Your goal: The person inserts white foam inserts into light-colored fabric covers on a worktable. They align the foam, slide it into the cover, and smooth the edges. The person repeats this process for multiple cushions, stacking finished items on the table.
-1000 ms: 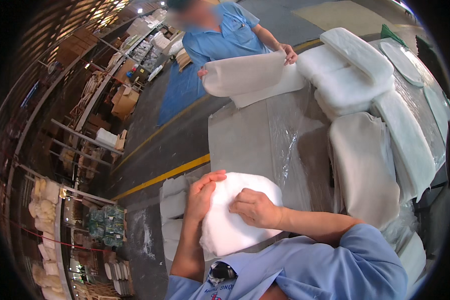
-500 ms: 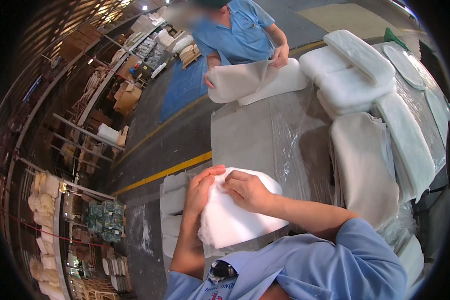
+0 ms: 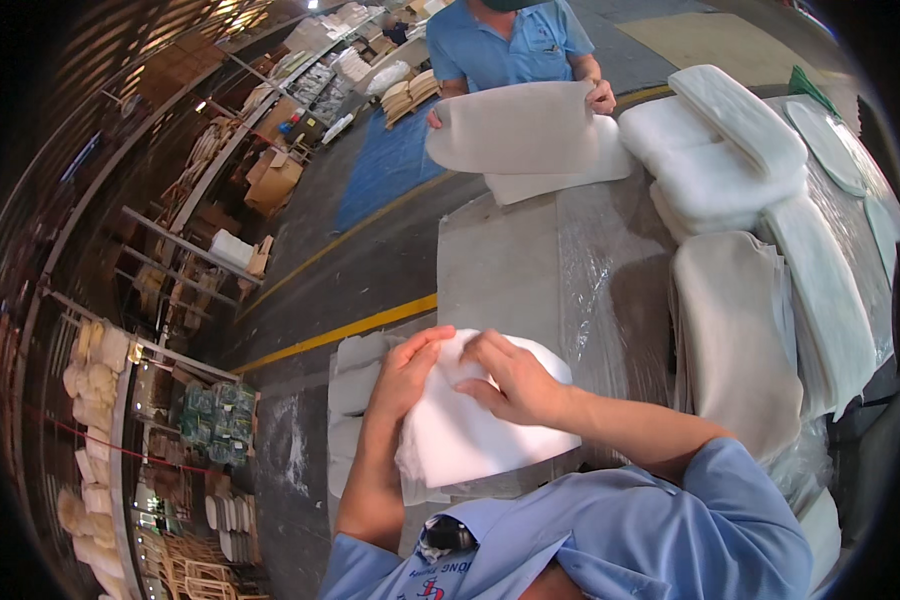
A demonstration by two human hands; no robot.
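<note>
A thick white padding piece (image 3: 490,430) with a rounded outline lies in front of me, near the table's close edge. My left hand (image 3: 410,372) is closed round its upper left edge, the fingers pressed together and partly curled. Over the upper part of the padding is my right hand (image 3: 510,378), its thumb spread away from its bent fingers, which are slightly blurred. The fingertips are at or just above the white surface; contact cannot be made out. Loose fibres show along the padding's lower left edge.
Across the table, a person in a blue shirt (image 3: 518,50) holds up a grey sheet (image 3: 518,130) over a white one. Stacked white pads (image 3: 715,165) and grey covers (image 3: 735,340) stand on the right. Plastic film (image 3: 595,300) covers part of the table (image 3: 495,250). Shelving lines the left.
My right hand's thumb and fingers have come apart from a pinch on the padding. My left hand keeps its hold. The other person's grey sheet now hangs flatter and faces me.
</note>
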